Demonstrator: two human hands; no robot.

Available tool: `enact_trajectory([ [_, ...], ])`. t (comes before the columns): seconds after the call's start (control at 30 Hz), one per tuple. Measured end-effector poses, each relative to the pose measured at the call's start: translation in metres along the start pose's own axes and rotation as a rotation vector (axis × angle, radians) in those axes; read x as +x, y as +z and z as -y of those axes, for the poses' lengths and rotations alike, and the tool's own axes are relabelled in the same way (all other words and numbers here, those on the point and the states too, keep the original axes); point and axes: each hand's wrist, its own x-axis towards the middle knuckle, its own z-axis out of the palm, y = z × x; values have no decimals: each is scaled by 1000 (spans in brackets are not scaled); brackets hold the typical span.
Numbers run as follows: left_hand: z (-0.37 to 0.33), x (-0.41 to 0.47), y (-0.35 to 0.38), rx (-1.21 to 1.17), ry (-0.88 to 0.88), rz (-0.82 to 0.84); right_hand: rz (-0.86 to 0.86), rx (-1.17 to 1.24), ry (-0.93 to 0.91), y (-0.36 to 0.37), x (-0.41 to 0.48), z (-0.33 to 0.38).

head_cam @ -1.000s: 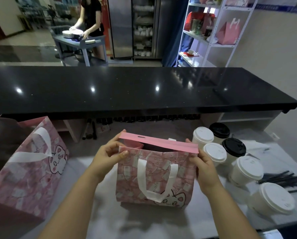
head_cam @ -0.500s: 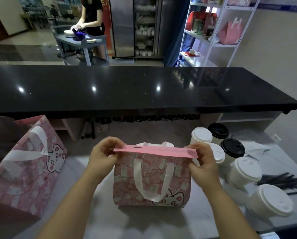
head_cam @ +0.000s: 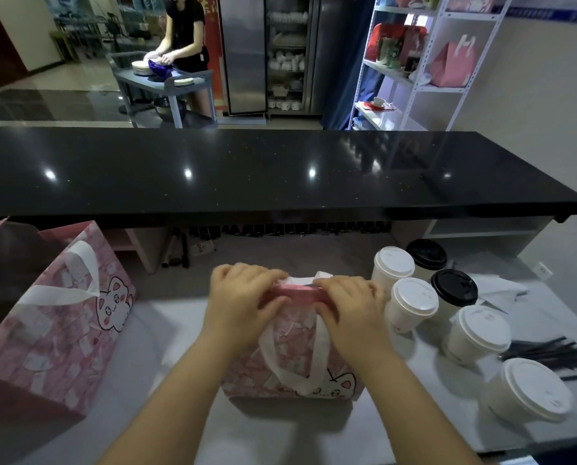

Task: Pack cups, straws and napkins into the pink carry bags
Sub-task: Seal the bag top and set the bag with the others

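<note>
A pink carry bag (head_cam: 290, 370) with a cat print and white handles stands on the white worktop in front of me. My left hand (head_cam: 243, 297) and my right hand (head_cam: 347, 303) both pinch its pink top flap (head_cam: 297, 292), pressed shut near the middle. What is inside the bag is hidden. Several lidded paper cups (head_cam: 411, 303) stand just right of it, some with white lids and two with black lids (head_cam: 453, 286). Black straws (head_cam: 548, 354) lie at the far right. White napkins (head_cam: 501, 286) lie behind the cups.
A second pink cat-print bag (head_cam: 55, 327) stands at the left edge. A black counter (head_cam: 280, 176) runs across behind the worktop. Beyond it a person works at a grey cart (head_cam: 166, 78), and a white shelf rack (head_cam: 424, 55) holds another pink bag.
The bag's top was open a second ago. My hands folded the flap down and slid from its two ends toward the middle, closing the mouth.
</note>
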Motion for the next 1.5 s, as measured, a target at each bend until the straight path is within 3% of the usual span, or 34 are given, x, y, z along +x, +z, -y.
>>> enact_trajectory([
  [0.1,-21,6,11,40,36,80,16,-46,27,6,3,11],
  [0.43,-26,1,17,46,4,40,52,-63,-36,5,10,5],
  [0.6,5,-10,1,30,-179,55,122,-19,88,-7,7,-17],
  [0.8,10,-8,-1,41,-185,71,81,18,11,-7,13,-17],
  [0.93,37,-14,-12,-22,-256,94,61,84,118,-13,8,-39],
  [1.1,48,-11,-11,-59,-298,24,29,133,86,-12,16,-42],
  [1.27,62,-15,-8,-173,-402,6,150,310,358,-9,26,-61],
  [1.43,72,-15,-2,-200,-527,-44,93,381,368,1,26,-69],
  [1.5,66,-21,2,-379,-621,-120,38,519,429,8,19,-68],
])
